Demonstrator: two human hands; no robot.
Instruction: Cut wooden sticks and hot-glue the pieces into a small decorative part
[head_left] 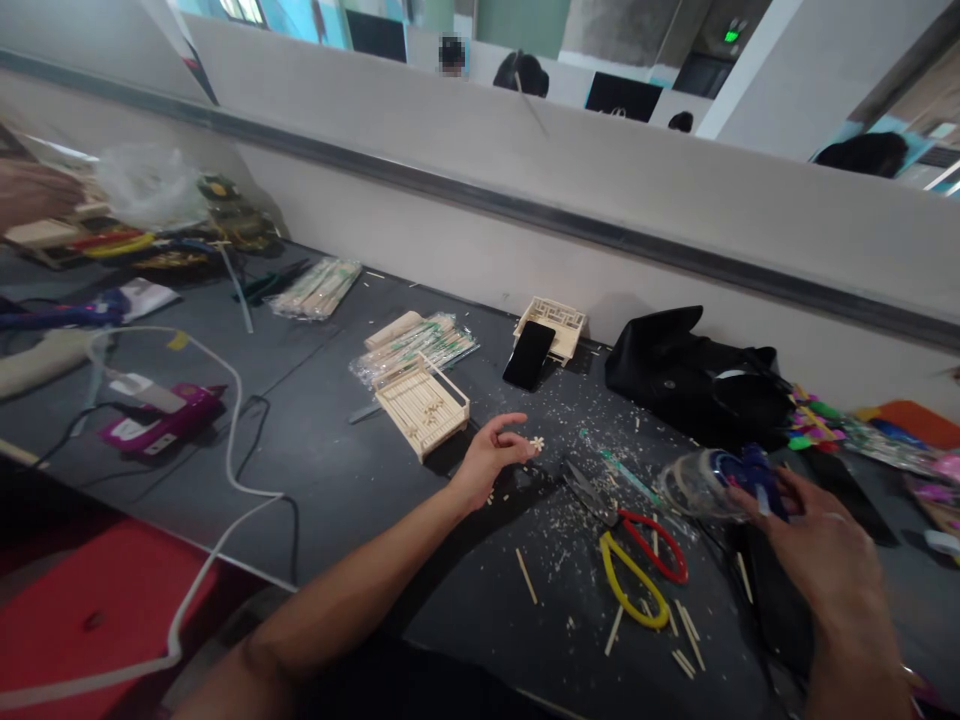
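We see the left hand (486, 464) pinching a small wooden flower (538, 445) between the slatted model (409, 408) and the cutters (610, 515); the right hand (821, 540) grips a blue glue gun (761, 475) by a clear jar (686, 485).

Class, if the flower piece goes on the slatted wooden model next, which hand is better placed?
Likely the left hand: it pinches the flower piece near the slatted model. The right hand is farther off, holding a blue object.

phone (529, 355) lies behind the scissors (613, 517), left of the bag (660, 360).
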